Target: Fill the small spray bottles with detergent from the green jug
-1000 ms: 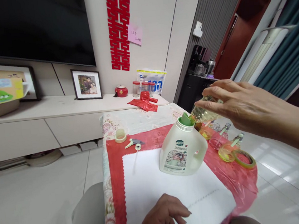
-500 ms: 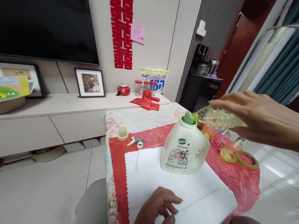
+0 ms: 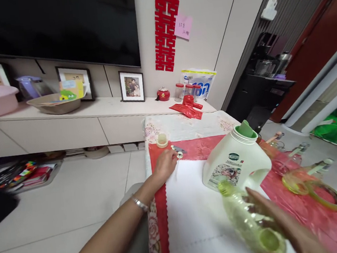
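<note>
My left hand [image 3: 165, 165] reaches to the far left of the white cloth [image 3: 193, 213], its fingers closed on the trigger end of a small spray head [image 3: 180, 151]. The thin dip tube of the spray head hangs toward the cloth. In my right hand [image 3: 276, 215] is a clear yellow-green plastic bottle [image 3: 238, 216], tilted, its open neck pointing away from me. Just behind that bottle stands a large pale detergent jug [image 3: 221, 165] with its cap off and a green pouring spout showing. A pale cap [image 3: 162, 140] rests beyond my left hand.
Several clear coloured spray bottles [image 3: 296, 181] and a roll of tape [image 3: 326, 194] lie on red plastic sheeting at the right. Crumpled red plastic [image 3: 188, 108] lies at the table's back. Beyond is a low cabinet [image 3: 126, 127] with jars and picture frames.
My right hand has brought the bottle away from the jug's spout and down toward me. My left hand has moved from the near cloth out to the spray head. The view has swung left.
</note>
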A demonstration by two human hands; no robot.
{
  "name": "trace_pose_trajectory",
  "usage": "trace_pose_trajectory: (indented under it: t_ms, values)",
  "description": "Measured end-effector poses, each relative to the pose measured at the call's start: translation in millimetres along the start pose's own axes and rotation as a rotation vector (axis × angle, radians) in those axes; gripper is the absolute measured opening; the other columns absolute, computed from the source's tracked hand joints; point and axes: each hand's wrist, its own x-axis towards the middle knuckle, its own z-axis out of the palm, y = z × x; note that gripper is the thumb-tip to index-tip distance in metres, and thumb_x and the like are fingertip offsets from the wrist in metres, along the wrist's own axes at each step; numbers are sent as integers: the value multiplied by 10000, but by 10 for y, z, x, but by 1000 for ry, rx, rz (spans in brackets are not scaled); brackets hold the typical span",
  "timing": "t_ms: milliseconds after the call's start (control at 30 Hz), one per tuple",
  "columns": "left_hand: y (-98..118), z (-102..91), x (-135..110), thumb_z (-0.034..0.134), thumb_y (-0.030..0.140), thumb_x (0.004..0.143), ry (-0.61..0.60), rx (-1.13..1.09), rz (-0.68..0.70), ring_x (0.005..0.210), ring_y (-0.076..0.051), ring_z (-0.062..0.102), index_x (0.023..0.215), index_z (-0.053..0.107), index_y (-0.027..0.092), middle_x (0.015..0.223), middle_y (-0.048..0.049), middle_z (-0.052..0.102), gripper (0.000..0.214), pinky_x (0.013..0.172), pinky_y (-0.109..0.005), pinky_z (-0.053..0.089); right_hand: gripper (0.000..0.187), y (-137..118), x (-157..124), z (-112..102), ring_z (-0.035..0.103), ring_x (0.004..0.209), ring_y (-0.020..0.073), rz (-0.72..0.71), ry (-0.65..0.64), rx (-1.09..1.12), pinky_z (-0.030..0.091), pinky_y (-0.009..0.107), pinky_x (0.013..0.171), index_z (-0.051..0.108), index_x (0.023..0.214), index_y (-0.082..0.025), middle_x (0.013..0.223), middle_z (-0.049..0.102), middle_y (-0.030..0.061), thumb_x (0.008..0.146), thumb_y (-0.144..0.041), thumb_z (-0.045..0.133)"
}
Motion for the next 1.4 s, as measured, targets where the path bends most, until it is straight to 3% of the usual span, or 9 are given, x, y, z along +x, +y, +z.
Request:
trace_pose_trajectory:
  t_ms: [100,167,333,533,633,800,933,1133,1400]
  values:
    - [47,160,179,598,200,928,1,54,-86,1041,-230,641,985,687,151,1061,-93,697,116,960,-403,505,949,-7,-28,502,561,1299,400,202,-102,397,522,495,1015,404,1530,-375,1461,576,83,668,-482,788]
    - [98,243,263,633,296,940,-7,69,-153,1075,-237,638,1095,655,148,1158,-92,671,216,962,-453,518,988,-18,-27,753,509,1357,370,281,-127,612,461,462,1075,414,1532,-331,1496,536,101,645,-490,817]
    - [164,329,412,650,353,943,-33,-6,-307,1118,-252,635,1236,607,173,1276,-94,627,347,949,-484,546,1098,-8,3,1040,505,1356,359,362,-121,813,407,463,1106,365,1556,-292,1504,516,137,599,-530,850]
    - [161,243,468,648,352,946,-4,-342,-411,1070,-240,653,1208,621,171,1238,-82,644,320,900,-441,572,1138,-41,53,1116,555,1294,363,427,-117,865,463,464,1046,338,1567,-287,1442,567,140,588,-581,837]
    - [195,150,416,640,352,953,23,-602,-441,907,-189,682,1113,646,147,1081,-52,685,260,785,-372,596,1151,-97,85,1127,560,1275,347,485,-94,890,478,430,1018,346,1563,-260,1437,562,149,576,-568,851]
    - [278,-98,316,686,337,921,183,-1067,-435,548,-77,604,793,612,137,677,16,642,249,585,-214,542,1132,-168,134,1091,562,1252,323,516,-73,902,461,412,1010,361,1552,-236,1436,553,159,579,-492,879]
    - [350,-252,284,777,312,839,309,-1319,-413,500,-67,592,733,587,152,618,19,635,270,548,-191,523,1120,-203,144,1067,558,1248,323,514,-83,902,464,412,995,376,1541,-234,1430,555,157,570,-468,884]
    - [485,-221,139,815,276,791,401,-1483,-367,526,-74,606,768,605,134,641,13,648,254,553,-199,515,1098,-277,172,1060,561,1241,319,498,-76,933,459,415,996,399,1523,-244,1422,559,146,564,-465,884]
    - [520,-219,18,887,368,674,422,-1488,-306,544,-71,590,723,582,151,616,40,628,378,589,-215,507,1068,-253,177,1064,580,1220,317,490,-48,927,471,423,982,401,1519,-238,1392,584,147,581,-421,879]
